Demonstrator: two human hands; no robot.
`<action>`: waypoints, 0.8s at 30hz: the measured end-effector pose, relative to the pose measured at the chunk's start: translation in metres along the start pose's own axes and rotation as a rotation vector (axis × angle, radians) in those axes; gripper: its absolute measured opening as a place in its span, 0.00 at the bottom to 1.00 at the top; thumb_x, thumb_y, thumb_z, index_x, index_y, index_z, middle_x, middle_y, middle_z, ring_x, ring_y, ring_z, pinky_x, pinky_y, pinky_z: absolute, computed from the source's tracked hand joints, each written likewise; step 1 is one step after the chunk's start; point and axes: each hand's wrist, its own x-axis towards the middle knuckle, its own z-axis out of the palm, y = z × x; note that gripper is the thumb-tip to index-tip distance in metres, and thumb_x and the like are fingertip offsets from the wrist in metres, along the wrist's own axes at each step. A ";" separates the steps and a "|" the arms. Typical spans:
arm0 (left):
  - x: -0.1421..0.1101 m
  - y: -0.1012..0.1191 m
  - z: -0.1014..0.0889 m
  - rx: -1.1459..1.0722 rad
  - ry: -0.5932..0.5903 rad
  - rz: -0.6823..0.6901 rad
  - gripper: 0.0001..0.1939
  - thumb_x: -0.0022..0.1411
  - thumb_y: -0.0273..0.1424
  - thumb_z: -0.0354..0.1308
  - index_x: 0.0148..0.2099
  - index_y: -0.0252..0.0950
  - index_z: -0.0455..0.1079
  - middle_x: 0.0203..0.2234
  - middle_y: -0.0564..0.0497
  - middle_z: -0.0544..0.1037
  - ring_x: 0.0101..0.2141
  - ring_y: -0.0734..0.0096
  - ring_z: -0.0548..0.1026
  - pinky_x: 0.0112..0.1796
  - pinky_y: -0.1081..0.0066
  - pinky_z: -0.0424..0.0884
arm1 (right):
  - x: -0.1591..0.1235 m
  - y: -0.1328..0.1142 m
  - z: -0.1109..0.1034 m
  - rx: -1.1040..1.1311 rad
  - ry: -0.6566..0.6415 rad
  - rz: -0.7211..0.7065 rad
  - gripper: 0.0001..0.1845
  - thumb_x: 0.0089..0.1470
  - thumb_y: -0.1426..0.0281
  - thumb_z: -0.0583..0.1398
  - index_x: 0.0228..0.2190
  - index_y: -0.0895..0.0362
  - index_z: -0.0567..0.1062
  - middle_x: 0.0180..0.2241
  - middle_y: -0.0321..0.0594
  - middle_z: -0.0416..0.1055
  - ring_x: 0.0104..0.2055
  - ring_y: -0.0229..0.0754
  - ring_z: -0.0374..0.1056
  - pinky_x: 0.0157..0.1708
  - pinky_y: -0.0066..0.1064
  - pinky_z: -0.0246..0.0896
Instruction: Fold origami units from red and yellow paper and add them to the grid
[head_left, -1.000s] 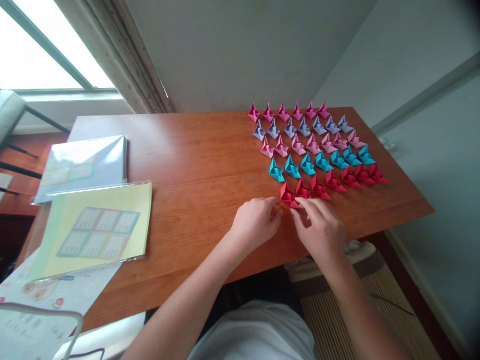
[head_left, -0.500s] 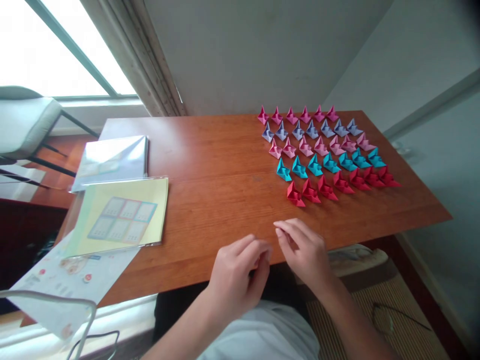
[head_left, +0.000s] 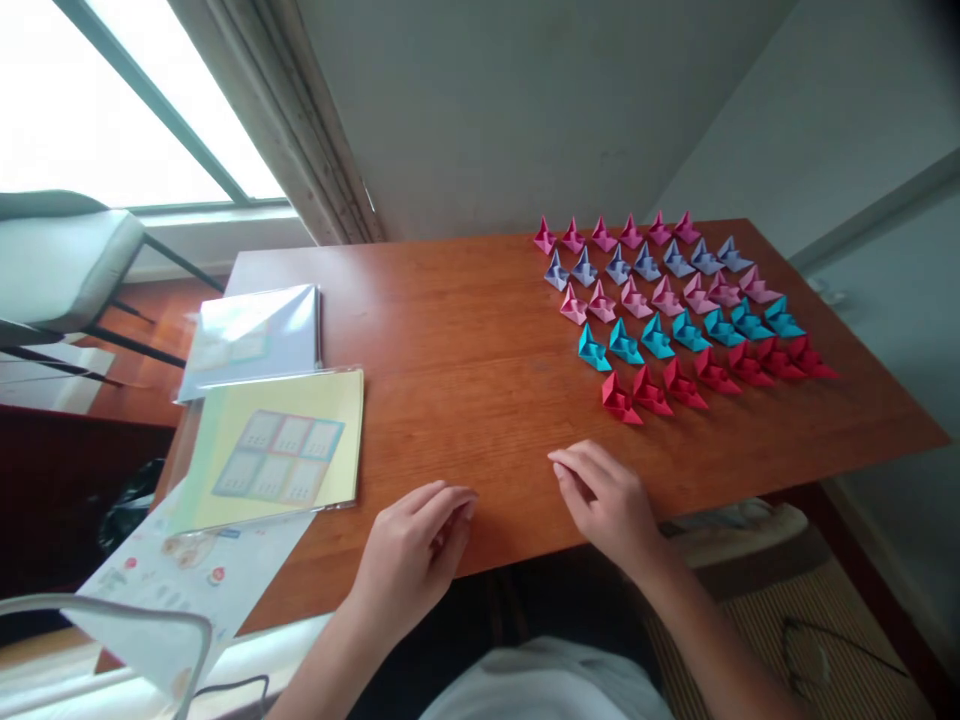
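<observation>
My left hand point(head_left: 411, 548) rests at the table's near edge, its fingers curled together, with nothing visible in them. To its right, my right hand point(head_left: 606, 505) is closed with thumb and fingertips together, and it too shows nothing held. The hands are apart. Beyond the right hand stand several rows of folded paper boats. Nearest is a row of red paper boats point(head_left: 620, 400), then turquoise paper boats point(head_left: 592, 348), light pink paper boats point(head_left: 573, 303), lavender paper boats point(head_left: 556, 271) and magenta paper boats point(head_left: 544, 237) at the far edge. Neither hand touches a boat.
On the left of the wooden table point(head_left: 450, 340) lie a yellow pad in a clear sleeve point(head_left: 349, 430), a pale packet point(head_left: 289, 325) and a printed sheet point(head_left: 247, 565). A grey chair point(head_left: 82, 260) stands by the window. A curved white tube point(head_left: 142, 603) crosses the lower left.
My left hand has moved left, away from the right hand, which stays closed in about the same place. The view has shifted slightly, so the table and boats appear further right.
</observation>
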 end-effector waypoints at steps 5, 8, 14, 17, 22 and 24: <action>0.021 -0.011 -0.001 -0.025 -0.042 0.052 0.08 0.68 0.25 0.52 0.42 0.38 0.72 0.28 0.51 0.79 0.28 0.72 0.77 0.30 0.75 0.71 | -0.002 -0.005 -0.001 -0.066 -0.044 -0.001 0.12 0.62 0.78 0.57 0.46 0.56 0.75 0.36 0.41 0.75 0.38 0.40 0.74 0.41 0.31 0.69; 0.025 -0.014 0.000 -0.032 -0.058 0.049 0.08 0.68 0.25 0.51 0.42 0.38 0.72 0.28 0.51 0.79 0.28 0.71 0.77 0.29 0.75 0.71 | -0.003 -0.007 -0.001 -0.100 -0.072 0.014 0.13 0.62 0.79 0.57 0.46 0.56 0.74 0.36 0.42 0.75 0.39 0.41 0.74 0.40 0.32 0.69; 0.025 -0.014 0.001 -0.013 -0.047 0.086 0.09 0.67 0.23 0.51 0.42 0.38 0.72 0.26 0.52 0.77 0.25 0.71 0.76 0.27 0.75 0.70 | -0.003 -0.009 0.000 -0.118 -0.082 0.027 0.13 0.62 0.80 0.56 0.46 0.57 0.74 0.36 0.42 0.75 0.37 0.41 0.74 0.39 0.32 0.69; 0.025 -0.012 0.003 0.021 -0.035 0.065 0.09 0.67 0.24 0.52 0.42 0.39 0.71 0.26 0.52 0.78 0.26 0.71 0.76 0.27 0.74 0.70 | -0.004 -0.009 0.001 -0.107 -0.077 0.043 0.14 0.62 0.79 0.55 0.46 0.56 0.74 0.35 0.42 0.75 0.36 0.41 0.75 0.38 0.32 0.70; 0.023 -0.011 0.006 0.053 -0.005 0.026 0.09 0.67 0.23 0.52 0.45 0.39 0.71 0.28 0.52 0.78 0.26 0.72 0.77 0.28 0.75 0.71 | -0.004 -0.007 0.000 -0.063 -0.089 0.059 0.13 0.63 0.78 0.55 0.46 0.55 0.74 0.34 0.42 0.75 0.36 0.42 0.75 0.37 0.32 0.70; 0.023 -0.012 0.006 0.051 0.006 0.020 0.09 0.67 0.23 0.52 0.45 0.38 0.71 0.27 0.52 0.78 0.25 0.73 0.76 0.27 0.75 0.70 | -0.002 -0.006 -0.002 -0.019 -0.102 0.070 0.13 0.63 0.78 0.55 0.45 0.55 0.74 0.34 0.42 0.75 0.35 0.42 0.74 0.37 0.32 0.70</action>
